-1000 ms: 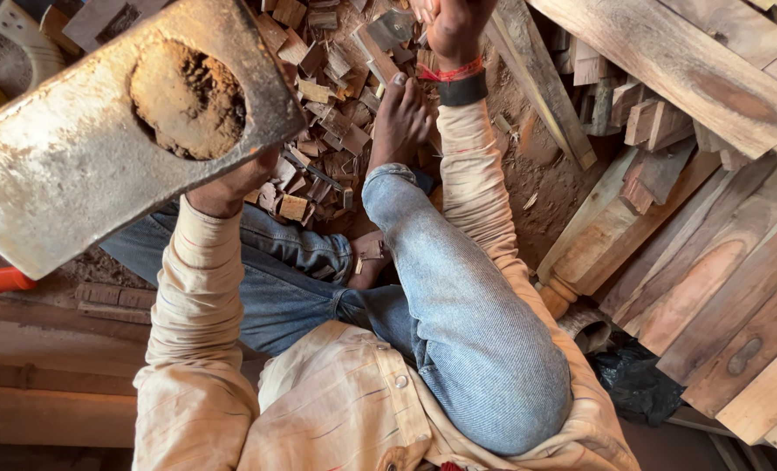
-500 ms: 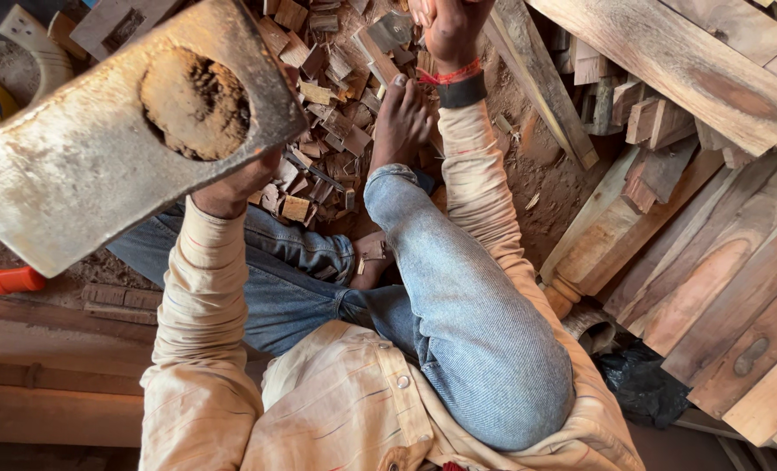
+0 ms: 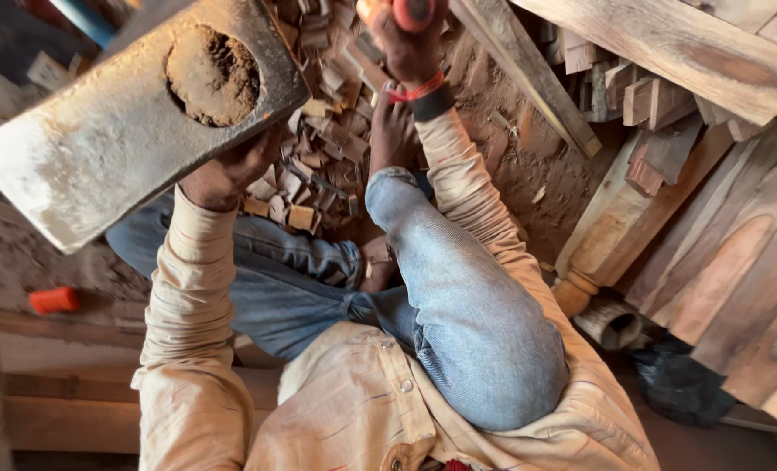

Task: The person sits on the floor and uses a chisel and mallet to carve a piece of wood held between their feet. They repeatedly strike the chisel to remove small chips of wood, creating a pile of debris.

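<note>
The left hand (image 3: 222, 174) is gripping a raised axe (image 3: 126, 131); the right hand (image 3: 406, 48) is clutching an orange handle (image 3: 410, 10) over wood scraps (image 3: 318, 166).

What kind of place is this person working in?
Probably a woodworking shop or timber yard: sawn planks are stacked at one side, wood offcuts litter the dusty floor, and the left hand raises an axe head.

Stacked wooden planks (image 3: 737, 262), a turned post (image 3: 606, 235), scattered offcuts (image 3: 318, 174).
</note>
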